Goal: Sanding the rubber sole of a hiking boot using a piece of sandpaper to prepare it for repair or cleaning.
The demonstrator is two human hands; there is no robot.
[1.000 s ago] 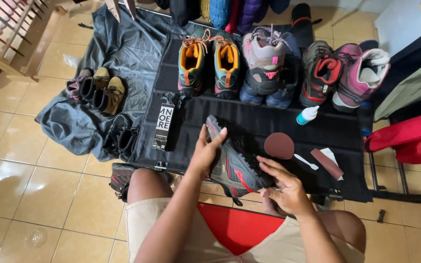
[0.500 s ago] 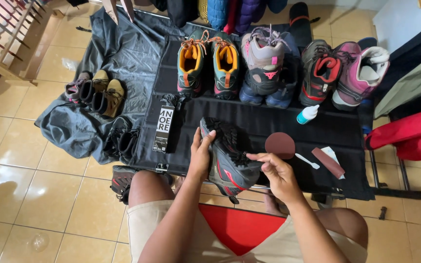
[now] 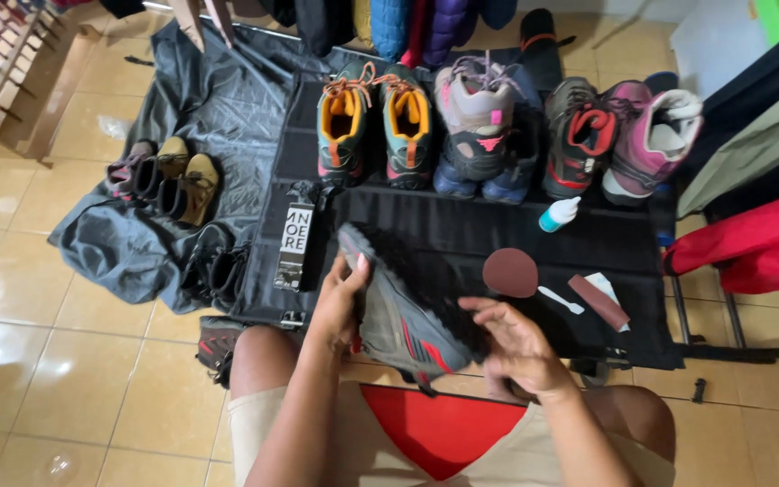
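Note:
My left hand grips a grey hiking shoe with red stripes, tilted sole-up over the near edge of a black mat. My right hand hovers at the shoe's right side with fingers spread, touching or nearly touching the black sole. I sit with bare knees below the shoe. On the mat to the right lie a round brown sanding disc, a small white spatula and a brown strip.
Several shoes line the mat's far edge: a teal-and-orange pair, a grey-pink pair, a grey-red shoe, a pink shoe. A small white glue bottle lies there. Brown boots and black shoes rest on grey tarp.
The grey shoe has turned further sole-up and shifted slightly away from me. My right hand has risen from under the shoe's heel to its right side, fingers spreading.

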